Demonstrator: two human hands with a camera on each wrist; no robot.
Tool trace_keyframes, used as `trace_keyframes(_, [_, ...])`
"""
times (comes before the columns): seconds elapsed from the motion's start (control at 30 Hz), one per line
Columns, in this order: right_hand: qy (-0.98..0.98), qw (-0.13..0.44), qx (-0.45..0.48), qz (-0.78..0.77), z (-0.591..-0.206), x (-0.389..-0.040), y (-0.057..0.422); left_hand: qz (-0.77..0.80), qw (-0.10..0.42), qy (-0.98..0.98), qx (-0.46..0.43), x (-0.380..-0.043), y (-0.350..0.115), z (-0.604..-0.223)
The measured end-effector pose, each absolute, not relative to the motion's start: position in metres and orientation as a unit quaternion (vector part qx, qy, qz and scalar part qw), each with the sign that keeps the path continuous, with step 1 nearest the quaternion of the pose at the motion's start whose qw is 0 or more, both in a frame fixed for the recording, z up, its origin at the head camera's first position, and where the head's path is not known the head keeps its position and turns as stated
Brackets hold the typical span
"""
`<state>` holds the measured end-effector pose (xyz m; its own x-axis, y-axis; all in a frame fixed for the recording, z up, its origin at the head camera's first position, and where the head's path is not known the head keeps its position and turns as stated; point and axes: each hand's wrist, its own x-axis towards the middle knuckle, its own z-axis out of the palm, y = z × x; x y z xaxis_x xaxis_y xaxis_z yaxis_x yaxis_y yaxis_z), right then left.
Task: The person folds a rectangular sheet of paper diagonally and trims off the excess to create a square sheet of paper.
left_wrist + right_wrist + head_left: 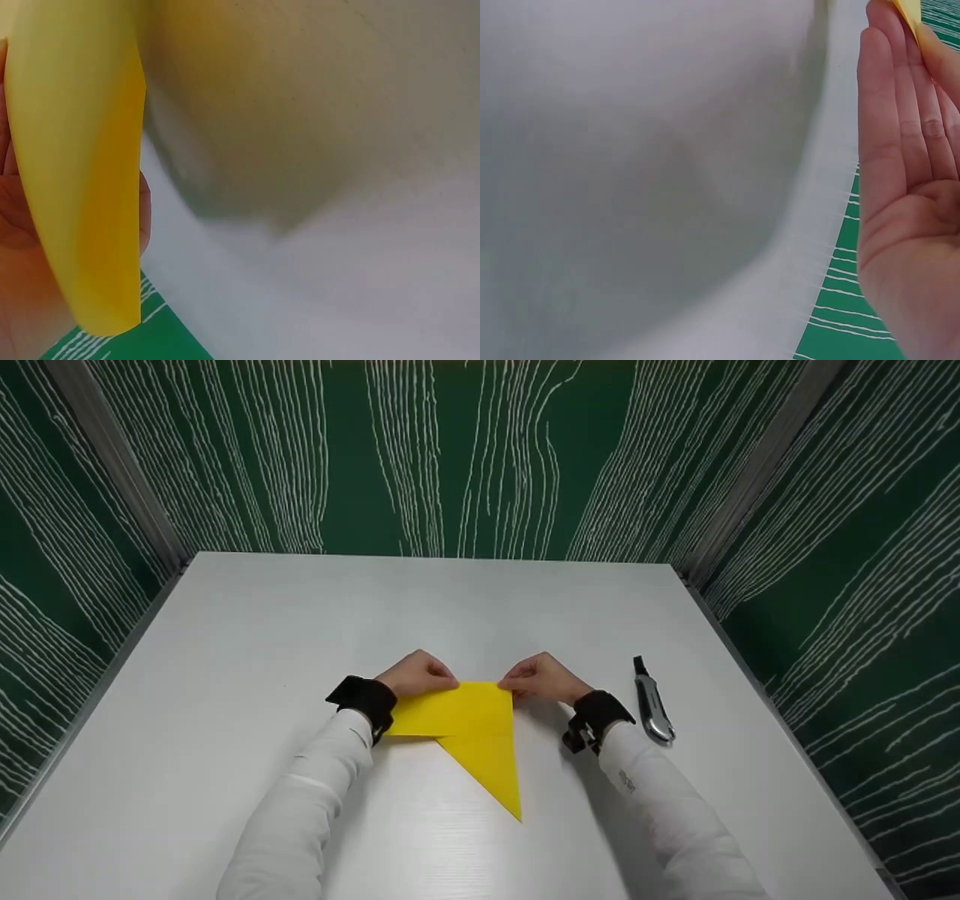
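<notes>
Both hands hold a folded sheet of yellow paper (480,720) by its far edge, above the white table. My left hand (417,673) pinches that edge near its middle, and a strip of the paper runs left under the wrist. At the far right corner, my right hand (546,678) pinches the paper between thumb and fingers. A triangular flap points down toward the near side. In the left wrist view the paper (82,165) curves in front of the hand and hides most of its fingers. The right wrist view shows only a small yellow corner (909,13) between thumb and fingers.
A utility knife (654,701) with a grey and black handle lies on the white table (225,660), right of the right wrist. Black straps (367,701) with cameras sit on both wrists. Green walls with white wavy lines (480,457) enclose the table's back and sides.
</notes>
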<state>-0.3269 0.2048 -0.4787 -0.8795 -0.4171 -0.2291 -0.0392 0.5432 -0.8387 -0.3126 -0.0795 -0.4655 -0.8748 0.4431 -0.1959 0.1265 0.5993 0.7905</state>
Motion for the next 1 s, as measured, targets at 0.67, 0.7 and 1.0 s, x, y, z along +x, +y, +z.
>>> trace_keyframes(0.67, [0.828, 0.252, -0.132, -0.483, -0.4775, -0.3265, 0.2141, 0.421, 0.184, 0.872, 0.171, -0.3111, -0.0827, -0.4659])
trace_keyframes(0.7, [0.828, 0.253, -0.136, -0.482, -0.4772, -0.3266, 0.2141, 0.420, 0.183, 0.872, 0.173, -0.3113, -0.0830, -0.4661])
trace_keyframes(1.0, [0.858, 0.213, -0.137, -0.448, -0.4808, -0.3279, 0.2077, 0.418, 0.180, 0.874, 0.170, -0.3150, -0.0812, -0.4699])
